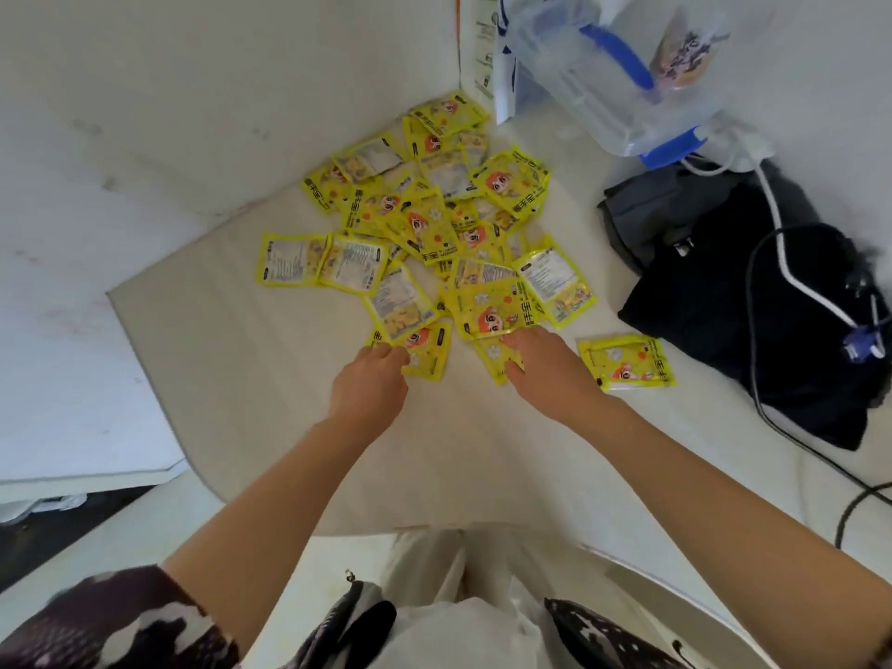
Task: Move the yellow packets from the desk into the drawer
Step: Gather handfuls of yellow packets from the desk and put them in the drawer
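While both hands' fingers curl, left hand [369, 383] and right hand [545, 366] pinch yellow packets [429, 354].

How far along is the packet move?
Nothing looks done: the pile of yellow packets is spread over the desk, and no drawer is in view. In hand: the left hand and right hand each pinch a packet at the near edge. One stray packet lies apart at right.

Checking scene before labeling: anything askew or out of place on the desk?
Yes. The yellow packets lie in a loose, overlapping heap, some face up, some face down. One stray packet sits apart to the right, beside the dark bag.
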A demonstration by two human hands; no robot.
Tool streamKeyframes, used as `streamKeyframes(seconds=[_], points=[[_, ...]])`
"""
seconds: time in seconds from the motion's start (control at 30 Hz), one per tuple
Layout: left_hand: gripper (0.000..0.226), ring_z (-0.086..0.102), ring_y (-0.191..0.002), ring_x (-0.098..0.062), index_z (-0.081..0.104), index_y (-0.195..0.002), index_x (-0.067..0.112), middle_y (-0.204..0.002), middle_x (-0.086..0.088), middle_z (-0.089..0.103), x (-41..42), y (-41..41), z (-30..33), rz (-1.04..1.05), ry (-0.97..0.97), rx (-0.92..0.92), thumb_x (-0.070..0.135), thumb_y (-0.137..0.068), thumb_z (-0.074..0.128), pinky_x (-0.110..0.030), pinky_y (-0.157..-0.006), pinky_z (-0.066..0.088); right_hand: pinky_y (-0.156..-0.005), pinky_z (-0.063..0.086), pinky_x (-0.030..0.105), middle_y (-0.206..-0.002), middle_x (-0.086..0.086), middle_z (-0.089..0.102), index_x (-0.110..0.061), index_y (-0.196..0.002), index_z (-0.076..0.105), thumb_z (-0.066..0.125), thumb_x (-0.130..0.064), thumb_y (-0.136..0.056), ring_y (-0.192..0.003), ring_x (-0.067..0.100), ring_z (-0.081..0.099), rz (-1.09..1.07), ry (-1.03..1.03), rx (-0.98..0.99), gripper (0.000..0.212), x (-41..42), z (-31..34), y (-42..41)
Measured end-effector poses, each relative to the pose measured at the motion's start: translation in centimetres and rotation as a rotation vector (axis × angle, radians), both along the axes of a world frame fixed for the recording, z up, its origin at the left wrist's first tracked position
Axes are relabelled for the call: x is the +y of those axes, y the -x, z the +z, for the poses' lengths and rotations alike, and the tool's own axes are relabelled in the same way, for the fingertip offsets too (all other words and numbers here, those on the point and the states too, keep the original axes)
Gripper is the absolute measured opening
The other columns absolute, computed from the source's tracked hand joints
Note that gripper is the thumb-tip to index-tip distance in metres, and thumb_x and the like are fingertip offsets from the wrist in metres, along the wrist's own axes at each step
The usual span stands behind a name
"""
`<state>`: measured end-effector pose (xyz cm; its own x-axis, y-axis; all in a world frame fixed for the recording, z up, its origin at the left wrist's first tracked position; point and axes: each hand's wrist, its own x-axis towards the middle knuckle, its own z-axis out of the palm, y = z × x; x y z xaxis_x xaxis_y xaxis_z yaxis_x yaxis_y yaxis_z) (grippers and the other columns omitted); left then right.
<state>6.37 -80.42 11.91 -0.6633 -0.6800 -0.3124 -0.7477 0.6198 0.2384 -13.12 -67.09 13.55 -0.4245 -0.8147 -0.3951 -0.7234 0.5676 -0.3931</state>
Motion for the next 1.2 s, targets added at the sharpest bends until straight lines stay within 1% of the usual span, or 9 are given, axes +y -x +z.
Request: streamKeyframes(seconds=[0.2,0.33,0.47,0.67,0.9,0.97,1.03,1.1,1.2], points=[[0.043,0.046,-0.12,-0.028,0.05,-0.127,0.014,-0.124,-0.005,0.056,-7.2,4.4,0.1,-0.371,0.123,-0.093,-0.001,-0.086,0.052,-0.038,-0.084,0.047,-0.088,0.048,0.045,-0.136,0.01,0.044,-0.011,-0.134,0.043,0.052,-0.018,-0.094,-0.12,0.034,0.041,-0.026,-0.057,0.065,0.042,-5.2,-0.9,2.0],[0.059,0.025,-0.144,-0.029,0.034,-0.143,0.016,-0.152,-0.005,0.035,-10.1,6.5,-0.1,-0.652,0.152,-0.138,-0.001,-0.089,0.053,-0.041,-0.107,0.036,-0.099,0.043,0.045,-0.149,0.008,0.034,-0.015,-0.145,0.032,0.056,-0.016,-0.091,-0.132,0.037,0.031,0.019,-0.074,0.156,0.06,-7.6,-2.1,2.2],[0.074,0.011,-0.149,-0.029,0.019,-0.151,0.017,-0.156,-0.009,0.028,-11.8,7.8,-0.4,-0.839,0.176,-0.257,-0.003,-0.09,0.054,-0.045,-0.117,0.026,-0.108,0.029,0.049,-0.15,0.007,0.036,-0.018,-0.146,0.032,0.061,-0.017,-0.088,-0.138,0.038,0.024,0.03,-0.083,0.256,0.064,-8.8,-2.6,1.8],[0.065,0.038,-0.133,-0.03,0.034,-0.144,0.015,-0.137,-0.01,0.044,-12.9,7.9,-0.9,-0.897,0.232,-0.202,-0.002,-0.086,0.058,-0.04,-0.111,0.031,-0.105,0.029,0.049,-0.137,0.011,0.044,-0.017,-0.137,0.045,0.065,-0.016,-0.084,-0.127,0.039,0.035,0.056,-0.104,0.347,0.057,-8.8,-2.9,1.7],[0.04,0.05,-0.114,-0.028,0.055,-0.117,0.012,-0.117,-0.008,0.049,-13.2,6.9,-0.8,-0.926,0.304,-0.162,-0.002,-0.081,0.063,-0.05,-0.118,0.017,-0.1,0.03,0.046,-0.114,0.006,0.051,-0.018,-0.11,0.059,0.068,-0.045,-0.08,-0.115,0.032,0.037,0.055,-0.184,0.26,0.041,-8.8,-1.3,2.1],[0.031,0.055,-0.104,-0.026,0.058,-0.111,0.013,-0.112,-0.007,0.05,-13.3,6.8,-0.4,-0.901,0.258,-0.134,0.001,-0.083,0.063,-0.047,-0.111,0.031,-0.096,0.034,0.046,-0.109,0.002,0.054,-0.02,-0.103,0.06,0.068,-0.043,-0.081,-0.113,0.029,0.043,-0.019,-0.19,0.174,0.032,-8.2,-0.9,1.9],[0.014,0.056,-0.087,-0.026,0.059,-0.099,0.011,-0.101,-0.006,0.052,-13.2,6.8,0.7,-0.809,0.101,-0.082,0.007,-0.086,0.063,-0.038,-0.084,0.048,-0.09,0.04,0.043,-0.1,-0.001,0.057,-0.02,-0.094,0.058,0.072,-0.037,-0.08,-0.103,0.024,0.052,-0.223,-0.124,-0.032,0.026,-7.1,-0.5,1.8],[0.014,0.051,-0.075,-0.025,0.056,-0.085,0.009,-0.086,-0.004,0.049,-12.6,7.0,2.1,-0.676,-0.097,-0.036,0.017,-0.084,0.068,-0.033,-0.062,0.04,-0.077,0.044,0.034,-0.095,-0.002,0.056,-0.018,-0.088,0.055,0.077,-0.035,-0.077,-0.092,0.02,0.053,-0.427,-0.047,-0.244,0.03,-5.8,-0.2,1.6],[0.023,0.056,-0.077,-0.029,0.061,-0.084,0.004,-0.086,-0.011,0.062,-11.4,7.1,3.0,-0.53,-0.311,-0.085,0.02,-0.077,0.076,-0.037,-0.062,0.043,-0.056,0.038,0.026,-0.092,0.0,0.054,-0.014,-0.086,0.053,0.08,-0.032,-0.075,-0.082,0.018,0.051,-0.523,-0.034,-0.326,0.034,-4.4,-0.2,1.3]])
